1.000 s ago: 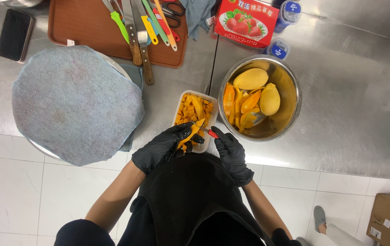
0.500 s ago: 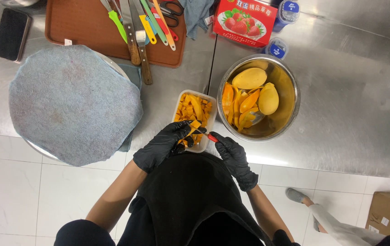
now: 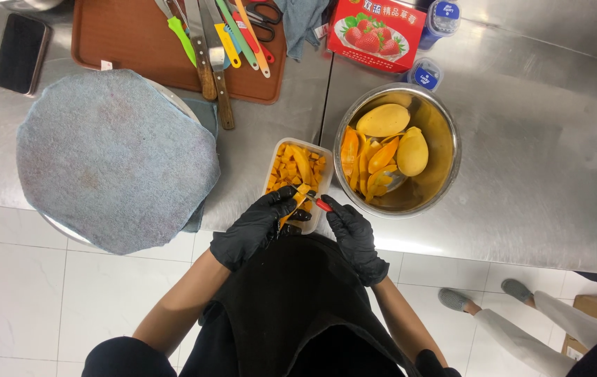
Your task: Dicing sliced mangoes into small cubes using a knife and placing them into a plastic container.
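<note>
Left hand (image 3: 255, 227) gripping mango piece (image 3: 297, 202) over plastic tub (image 3: 297, 167) at worktop (image 3: 536, 139) edge. Right hand (image 3: 351, 230) closed on red-handled knife (image 3: 322, 204), touching fruit. Steel bowl (image 3: 445, 150) just beside.

You have a steel counter (image 3: 543, 167) in front of you, and the big steel bowl (image 3: 445, 167) on it serves as the landmark. Two whole peeled mangoes (image 3: 382, 120) and orange peel strips (image 3: 368, 164) lie inside it. Just behind the bowl stands a red strawberry box (image 3: 377, 31), with two blue-capped bottles (image 3: 425, 72) beside that box. Far left of the bowl a round board under a grey-blue cloth (image 3: 113, 157) overhangs the counter edge. Behind and left of the bowl sits a brown tray (image 3: 127, 38) carrying knives and peelers (image 3: 218, 49), and a dark phone (image 3: 20, 54) lies beyond it. Right and below the bowl, another person's grey shoes (image 3: 483, 294) stand on the white floor tiles.
</note>
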